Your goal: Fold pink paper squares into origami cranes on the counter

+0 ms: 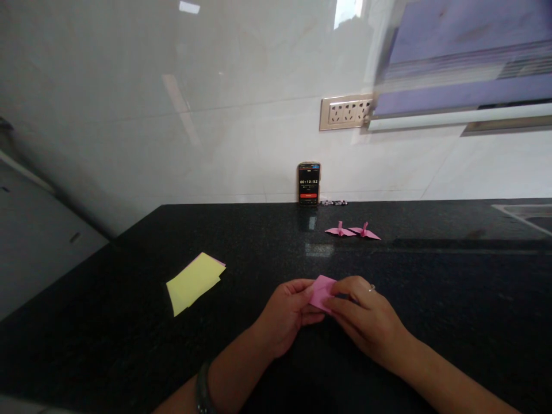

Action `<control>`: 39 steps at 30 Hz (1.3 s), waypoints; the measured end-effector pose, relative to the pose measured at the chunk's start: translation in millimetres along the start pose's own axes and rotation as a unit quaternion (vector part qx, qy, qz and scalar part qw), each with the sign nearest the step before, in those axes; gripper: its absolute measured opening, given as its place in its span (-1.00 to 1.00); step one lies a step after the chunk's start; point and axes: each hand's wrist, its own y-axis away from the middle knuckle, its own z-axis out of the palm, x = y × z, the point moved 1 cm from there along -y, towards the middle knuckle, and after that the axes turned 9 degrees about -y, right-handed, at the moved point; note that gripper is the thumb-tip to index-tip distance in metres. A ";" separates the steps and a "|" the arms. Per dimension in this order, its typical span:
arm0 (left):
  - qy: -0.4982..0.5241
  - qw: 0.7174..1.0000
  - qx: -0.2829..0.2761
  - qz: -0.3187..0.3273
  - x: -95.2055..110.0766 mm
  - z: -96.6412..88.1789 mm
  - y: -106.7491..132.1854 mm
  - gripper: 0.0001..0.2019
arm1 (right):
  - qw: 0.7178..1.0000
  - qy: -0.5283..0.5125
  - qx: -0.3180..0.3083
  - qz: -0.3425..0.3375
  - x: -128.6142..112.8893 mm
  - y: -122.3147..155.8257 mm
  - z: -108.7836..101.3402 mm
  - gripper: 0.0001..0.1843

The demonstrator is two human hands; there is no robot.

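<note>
A small folded pink paper (321,290) is held just above the black counter (129,322), near its front middle. My left hand (284,316) pinches the paper's left edge with thumb and fingers closed on it. My right hand (366,319), a ring on one finger, grips the paper's right side with its fingers curled over it. Two finished pink paper cranes (352,230) sit side by side farther back on the counter, apart from both hands.
A stack of yellow paper sheets (192,282) lies to the left of my hands. A phone (309,183) showing a timer leans upright against the white wall at the back. A wall socket strip (345,112) is above it. A sink edge (526,215) shows at far right.
</note>
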 end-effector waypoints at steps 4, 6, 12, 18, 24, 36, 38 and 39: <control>-0.004 1.000 -0.010 0.011 1.5 1.6 1.7 -0.73 | 0.999 -0.033 0.022 0.011 1.5 -0.7 -0.8 -0.78; -0.004 1.000 -0.016 0.019 1.9 2.6 2.2 -0.73 | 0.997 -0.057 0.042 0.043 0.6 -1.6 -1.0 -0.80; -0.033 0.998 -0.028 0.038 2.5 7.6 3.1 -0.70 | 0.967 -0.149 0.106 0.180 -3.8 -2.4 3.8 -0.86; -0.067 0.996 -0.020 0.051 1.1 11.9 3.3 -0.70 | 0.940 -0.197 0.123 0.251 -1.5 -1.3 10.0 -0.88; -0.090 0.995 0.005 0.052 -3.1 14.4 1.7 -0.68 | 0.933 -0.220 0.141 0.248 1.6 0.8 15.0 -0.87; -0.195 0.976 0.028 0.093 -1.9 13.0 3.4 -0.68 | 0.923 -0.256 0.120 0.263 0.8 -0.4 14.5 -0.90; -0.194 0.977 0.030 0.086 -1.8 11.0 2.6 -0.67 | 0.921 -0.260 0.109 0.267 1.1 -1.1 12.8 -0.93; -0.196 0.977 0.031 0.082 -1.6 10.0 2.3 -0.68 | 0.919 -0.264 0.104 0.272 1.4 -1.4 11.6 -0.96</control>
